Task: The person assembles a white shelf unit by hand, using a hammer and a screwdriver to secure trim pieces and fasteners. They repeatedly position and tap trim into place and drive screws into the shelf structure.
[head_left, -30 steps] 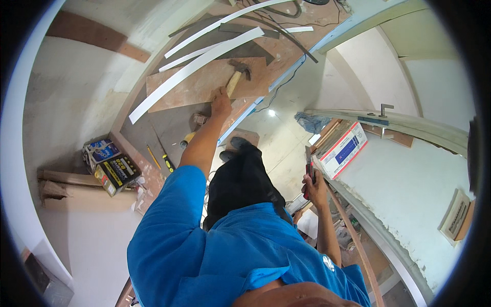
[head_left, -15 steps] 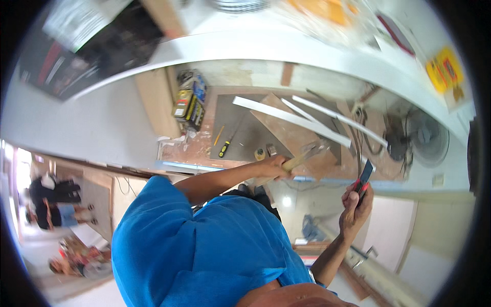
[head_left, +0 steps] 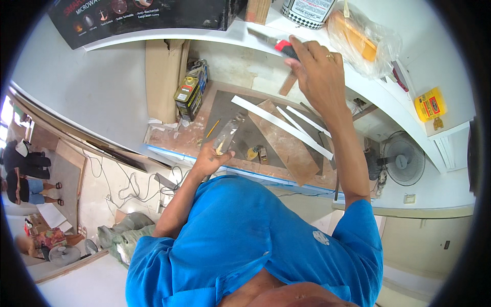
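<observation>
My right hand (head_left: 319,69) is raised toward the upper shelf, closed around the red-and-black handle of a putty knife (head_left: 263,38). Its flat metal blade points left, in front of the shelf edge. Lower and to the left, my left hand (head_left: 211,160) grips a shiny flat-bladed tool (head_left: 230,132) above the front edge of the work surface. The blade angles up and away; my palm mostly hides the pale handle. On a dark sheet (head_left: 215,115) nearby lie a yellow pencil (head_left: 213,129) and small round items. White strips (head_left: 281,125) lie across a brown board (head_left: 291,153).
Above, the white shelf (head_left: 225,35) bears a black box (head_left: 153,18), a can (head_left: 307,11), a bagged orange item (head_left: 355,36) and a yellow container (head_left: 429,104). A yellow-black tin (head_left: 188,97) stands at the left; a fan (head_left: 404,158) is at the right. Cables (head_left: 138,187) trail on the floor.
My right hand has swung up from the lower right to the shelf with the putty knife. The left hand and its tool have shifted left. The head view has turned, too.
</observation>
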`<move>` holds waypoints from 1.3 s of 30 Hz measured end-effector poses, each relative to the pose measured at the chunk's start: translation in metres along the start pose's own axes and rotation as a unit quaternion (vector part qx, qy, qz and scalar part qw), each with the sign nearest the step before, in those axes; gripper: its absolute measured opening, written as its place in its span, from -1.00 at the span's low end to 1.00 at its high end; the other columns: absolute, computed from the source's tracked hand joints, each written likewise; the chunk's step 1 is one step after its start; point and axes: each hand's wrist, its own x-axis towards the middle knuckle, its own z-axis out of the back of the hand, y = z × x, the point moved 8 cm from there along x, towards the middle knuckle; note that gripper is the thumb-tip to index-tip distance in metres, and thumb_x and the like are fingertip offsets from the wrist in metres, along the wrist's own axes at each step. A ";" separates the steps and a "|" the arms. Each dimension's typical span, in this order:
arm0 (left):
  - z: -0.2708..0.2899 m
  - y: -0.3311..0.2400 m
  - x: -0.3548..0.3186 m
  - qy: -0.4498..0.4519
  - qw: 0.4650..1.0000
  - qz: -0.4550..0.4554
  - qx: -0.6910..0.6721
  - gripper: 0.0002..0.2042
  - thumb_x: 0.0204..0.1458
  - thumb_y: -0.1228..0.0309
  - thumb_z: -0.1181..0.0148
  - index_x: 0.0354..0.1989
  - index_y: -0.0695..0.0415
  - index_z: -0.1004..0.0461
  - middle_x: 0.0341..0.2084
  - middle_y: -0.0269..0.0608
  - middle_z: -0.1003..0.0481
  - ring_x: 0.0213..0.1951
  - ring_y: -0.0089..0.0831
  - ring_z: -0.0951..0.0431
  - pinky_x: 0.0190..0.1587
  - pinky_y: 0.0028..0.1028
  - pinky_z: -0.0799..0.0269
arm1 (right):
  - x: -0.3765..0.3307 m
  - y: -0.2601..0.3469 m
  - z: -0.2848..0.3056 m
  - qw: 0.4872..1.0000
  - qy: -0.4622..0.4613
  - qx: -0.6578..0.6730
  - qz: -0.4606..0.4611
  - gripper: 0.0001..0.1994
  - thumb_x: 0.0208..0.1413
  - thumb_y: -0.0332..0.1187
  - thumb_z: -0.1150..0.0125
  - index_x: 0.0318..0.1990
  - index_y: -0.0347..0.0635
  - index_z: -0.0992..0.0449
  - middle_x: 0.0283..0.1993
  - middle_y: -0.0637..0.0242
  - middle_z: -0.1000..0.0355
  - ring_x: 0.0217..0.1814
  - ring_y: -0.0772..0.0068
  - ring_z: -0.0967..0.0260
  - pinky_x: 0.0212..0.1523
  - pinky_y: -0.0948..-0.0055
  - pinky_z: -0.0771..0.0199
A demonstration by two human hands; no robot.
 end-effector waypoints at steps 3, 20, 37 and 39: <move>0.018 0.001 -0.002 -0.066 0.996 -0.055 -0.029 -0.78 0.09 0.43 -0.47 -0.17 0.17 -0.55 -0.46 -0.34 -0.53 -0.42 -0.57 -0.52 -0.36 -0.45 -0.44 | 0.012 -0.002 -0.003 0.999 -0.025 -0.031 0.011 -0.58 0.24 -0.08 -0.31 0.17 -0.03 -0.57 -0.14 0.42 -0.46 -0.13 0.35 -0.45 -0.09 0.24 -0.25; 0.034 -0.077 0.038 -0.112 0.972 -0.207 -0.022 -0.71 0.04 0.30 -0.51 -0.19 0.18 -0.58 -0.40 -0.23 -0.57 -0.36 -0.37 -0.55 -0.25 -0.29 -0.50 | 0.020 0.003 -0.006 0.992 -0.033 -0.090 0.087 -0.64 0.26 -0.09 -0.31 0.08 -0.07 -0.59 0.04 0.40 -0.50 -0.13 0.42 -0.53 -0.13 0.30 -0.30; 0.021 -0.072 0.036 -0.100 0.970 -0.220 -0.040 -0.73 0.04 0.44 -0.50 -0.18 0.16 -0.50 -0.43 -0.35 -0.49 -0.44 -0.56 -0.49 -0.42 -0.46 -0.42 | 0.025 0.003 -0.008 0.985 -0.032 -0.123 0.114 -0.63 0.30 -0.06 -0.26 0.08 -0.11 -0.58 0.02 0.41 -0.54 -0.09 0.44 -0.54 -0.13 0.31 -0.27; 0.020 -0.065 0.038 -0.091 0.975 -0.193 -0.069 -0.74 0.05 0.46 -0.48 -0.17 0.16 -0.50 -0.44 -0.35 -0.48 -0.45 -0.57 -0.48 -0.44 -0.48 -0.40 | 0.025 0.002 -0.009 0.983 -0.034 -0.135 0.117 -0.64 0.32 -0.06 -0.25 0.08 -0.11 -0.58 0.02 0.40 -0.55 -0.09 0.44 -0.54 -0.12 0.31 -0.27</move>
